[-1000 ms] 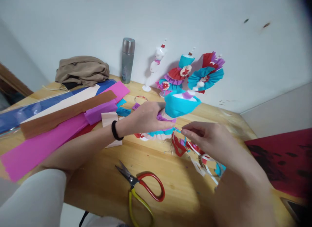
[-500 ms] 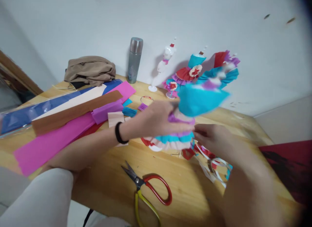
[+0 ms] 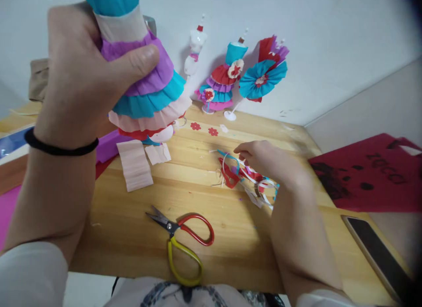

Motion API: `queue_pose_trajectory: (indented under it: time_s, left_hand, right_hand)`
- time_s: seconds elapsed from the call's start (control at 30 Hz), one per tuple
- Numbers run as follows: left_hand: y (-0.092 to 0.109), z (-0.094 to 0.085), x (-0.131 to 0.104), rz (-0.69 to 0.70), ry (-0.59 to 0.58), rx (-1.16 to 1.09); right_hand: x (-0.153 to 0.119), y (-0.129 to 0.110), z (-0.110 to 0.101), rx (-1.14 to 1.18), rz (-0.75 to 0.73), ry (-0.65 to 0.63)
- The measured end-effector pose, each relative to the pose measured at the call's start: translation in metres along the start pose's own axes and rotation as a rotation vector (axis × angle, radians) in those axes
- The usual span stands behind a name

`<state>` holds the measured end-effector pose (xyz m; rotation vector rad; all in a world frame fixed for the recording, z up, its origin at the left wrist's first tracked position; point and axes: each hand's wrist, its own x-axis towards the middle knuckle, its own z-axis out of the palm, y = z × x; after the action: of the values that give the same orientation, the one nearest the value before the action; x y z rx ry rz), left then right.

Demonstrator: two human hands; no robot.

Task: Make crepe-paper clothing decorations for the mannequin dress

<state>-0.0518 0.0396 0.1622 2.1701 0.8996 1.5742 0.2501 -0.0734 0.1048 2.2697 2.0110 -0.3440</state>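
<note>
My left hand is closed around the waist of a small mannequin in a tiered paper dress, lifted close to the camera at the upper left. Its bodice is blue, with purple, blue, pale pink and red ruffles below; the mannequin's top lies beyond the frame edge. On the right, my right hand hovers beside a pile of paper scraps, fingers loosely bent and nothing visible in them. Scissors with one red and one yellow handle lie with blades parted on the wooden table.
Along the wall stand a bare white mannequin, a dressed mannequin and one with a blue fan rosette. Red paper flowers and pale pink paper lie mid-table. A red bag and phone are at right.
My left hand has raised the dressed mannequin up and to the left, nearer the camera. My right hand has come away from it and is now over the scraps.
</note>
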Motion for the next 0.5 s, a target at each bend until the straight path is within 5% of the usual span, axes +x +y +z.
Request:
queue_pose_trajectory:
  time_s: [0.1, 0.2, 0.27, 0.5]
  left_hand:
    - [0.003, 0.002, 0.000, 0.028, -0.011, 0.036]
    - [0.002, 0.005, 0.000, 0.040, -0.018, 0.039]
    - [0.001, 0.009, -0.001, 0.011, -0.025, 0.043]
    - [-0.004, 0.032, -0.008, -0.147, -0.158, -0.191]
  right_hand:
    - [0.008, -0.015, 0.015, 0.044, -0.120, 0.039]
    - [0.019, -0.038, 0.040, 0.133, -0.558, 0.080]
    - [0.025, -0.049, 0.057, 0.122, -0.723, 0.055]
    - [0.032, -0.057, 0.081, 0.045, -0.690, 0.106]
